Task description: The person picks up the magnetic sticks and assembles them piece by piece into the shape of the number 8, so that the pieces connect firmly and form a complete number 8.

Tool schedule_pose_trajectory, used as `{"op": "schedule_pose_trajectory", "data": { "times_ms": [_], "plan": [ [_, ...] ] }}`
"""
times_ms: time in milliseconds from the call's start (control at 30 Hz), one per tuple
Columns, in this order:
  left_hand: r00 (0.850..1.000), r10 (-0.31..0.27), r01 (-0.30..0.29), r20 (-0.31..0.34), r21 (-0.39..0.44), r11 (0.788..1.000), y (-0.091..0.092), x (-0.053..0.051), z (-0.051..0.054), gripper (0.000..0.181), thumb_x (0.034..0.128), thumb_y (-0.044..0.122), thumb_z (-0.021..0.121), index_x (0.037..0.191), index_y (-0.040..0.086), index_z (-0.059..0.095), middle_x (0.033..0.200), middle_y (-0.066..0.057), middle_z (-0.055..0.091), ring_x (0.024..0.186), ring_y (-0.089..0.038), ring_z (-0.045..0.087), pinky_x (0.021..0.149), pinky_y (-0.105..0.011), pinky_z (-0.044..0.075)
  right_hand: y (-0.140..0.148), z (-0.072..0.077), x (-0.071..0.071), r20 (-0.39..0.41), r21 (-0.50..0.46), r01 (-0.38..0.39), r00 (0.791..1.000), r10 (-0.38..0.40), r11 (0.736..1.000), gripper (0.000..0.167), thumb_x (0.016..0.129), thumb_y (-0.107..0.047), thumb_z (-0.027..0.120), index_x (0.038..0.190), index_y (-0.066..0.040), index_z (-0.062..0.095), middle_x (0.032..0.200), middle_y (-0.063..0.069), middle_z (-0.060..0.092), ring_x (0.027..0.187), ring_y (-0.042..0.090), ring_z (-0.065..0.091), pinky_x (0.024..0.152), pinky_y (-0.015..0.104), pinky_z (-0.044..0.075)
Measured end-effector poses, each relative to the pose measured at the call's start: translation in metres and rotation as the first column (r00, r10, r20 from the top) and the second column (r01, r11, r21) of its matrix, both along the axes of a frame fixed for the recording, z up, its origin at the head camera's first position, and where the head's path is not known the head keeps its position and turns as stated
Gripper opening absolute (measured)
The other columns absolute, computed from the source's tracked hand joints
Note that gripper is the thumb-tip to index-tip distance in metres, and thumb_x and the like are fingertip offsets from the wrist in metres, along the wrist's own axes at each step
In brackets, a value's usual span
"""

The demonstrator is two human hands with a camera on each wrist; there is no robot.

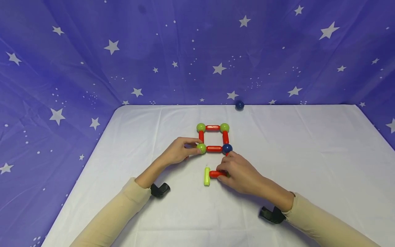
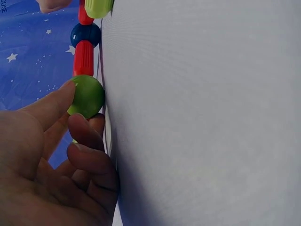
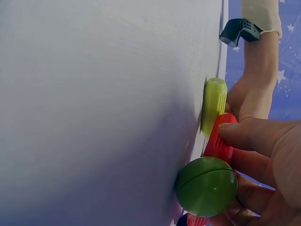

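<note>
Red magnetic rods (image 1: 214, 149) and balls form a square on the white cloth. Green balls (image 1: 201, 127) sit at three corners, a blue ball (image 1: 227, 148) at the near right one. My left hand (image 1: 180, 150) pinches the near left green ball (image 2: 87, 96) between thumb and fingers. Just nearer than the blue ball, my right hand (image 1: 242, 171) grips a red rod (image 3: 218, 141). That rod meets another green ball (image 3: 206, 187), mostly hidden by the hand in the head view. At its other end lies a yellow-green rod (image 1: 207, 176). More red shows between the blue ball and my right fingers.
A loose dark blue ball (image 1: 239, 105) lies at the table's far edge, against the purple star-patterned curtain (image 1: 185, 51). Black wrist mounts (image 1: 160, 190) hang below both sleeves. The white tablecloth (image 1: 308, 154) spreads around the pieces. A bit of red shows under my left hand.
</note>
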State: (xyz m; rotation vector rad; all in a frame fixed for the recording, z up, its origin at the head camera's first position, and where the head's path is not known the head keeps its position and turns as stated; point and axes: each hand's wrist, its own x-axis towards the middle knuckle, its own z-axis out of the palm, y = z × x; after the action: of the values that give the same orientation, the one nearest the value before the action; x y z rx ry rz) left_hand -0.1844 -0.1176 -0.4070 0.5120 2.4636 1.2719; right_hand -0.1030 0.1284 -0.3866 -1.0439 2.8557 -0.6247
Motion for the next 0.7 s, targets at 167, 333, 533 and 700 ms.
{"op": "schedule_pose_trajectory", "data": {
  "times_ms": [167, 333, 533, 700],
  "plan": [
    [1.0, -0.002, 0.002, 0.005, 0.005, 1.0, -0.0003, 0.0003, 0.0005, 0.034, 0.0904, 0.023, 0.074, 0.123, 0.017, 0.07, 0.105, -0.004, 0.066, 0.059, -0.019, 0.056, 0.056, -0.03, 0.048, 0.0009, -0.0018, -0.0004, 0.001, -0.01, 0.009, 1.0, -0.009, 1.0, 0.013, 0.081, -0.018, 0.08, 0.093, -0.012, 0.078, 0.081, -0.008, 0.062, 0.084, 0.013, 0.046, 0.074, 0.03, 0.043],
    [1.0, 0.006, -0.006, 0.012, 0.004, 1.0, -0.0003, 0.0006, 0.0013, 0.034, 0.0903, 0.023, 0.074, 0.123, 0.017, 0.07, 0.105, -0.005, 0.066, 0.059, -0.019, 0.056, 0.056, -0.03, 0.048, 0.0017, -0.0028, -0.0001, 0.005, -0.02, 0.012, 1.0, -0.012, 1.0, 0.014, 0.082, -0.019, 0.08, 0.094, -0.012, 0.078, 0.082, -0.007, 0.062, 0.085, 0.014, 0.047, 0.074, 0.03, 0.043],
    [1.0, 0.003, -0.003, 0.006, 0.006, 1.0, 0.0001, 0.0009, 0.0018, 0.034, 0.0902, 0.024, 0.074, 0.123, 0.017, 0.07, 0.106, -0.005, 0.067, 0.06, -0.018, 0.056, 0.056, -0.029, 0.048, 0.0025, -0.0041, 0.0009, 0.001, -0.036, 0.037, 0.999, -0.037, 0.999, 0.017, 0.08, -0.02, 0.082, 0.095, -0.012, 0.078, 0.083, -0.007, 0.063, 0.086, 0.013, 0.047, 0.074, 0.03, 0.045],
    [1.0, -0.008, 0.008, 0.001, 0.015, 1.0, 0.0, 0.0018, 0.0027, 0.035, 0.0901, 0.023, 0.074, 0.123, 0.015, 0.07, 0.106, -0.006, 0.067, 0.06, -0.018, 0.055, 0.056, -0.029, 0.048, 0.0034, -0.0044, 0.0027, 0.016, -0.053, 0.044, 0.999, -0.043, 0.998, 0.02, 0.08, -0.021, 0.082, 0.098, -0.012, 0.078, 0.086, -0.006, 0.064, 0.088, 0.013, 0.047, 0.075, 0.03, 0.045]
  ]
}}
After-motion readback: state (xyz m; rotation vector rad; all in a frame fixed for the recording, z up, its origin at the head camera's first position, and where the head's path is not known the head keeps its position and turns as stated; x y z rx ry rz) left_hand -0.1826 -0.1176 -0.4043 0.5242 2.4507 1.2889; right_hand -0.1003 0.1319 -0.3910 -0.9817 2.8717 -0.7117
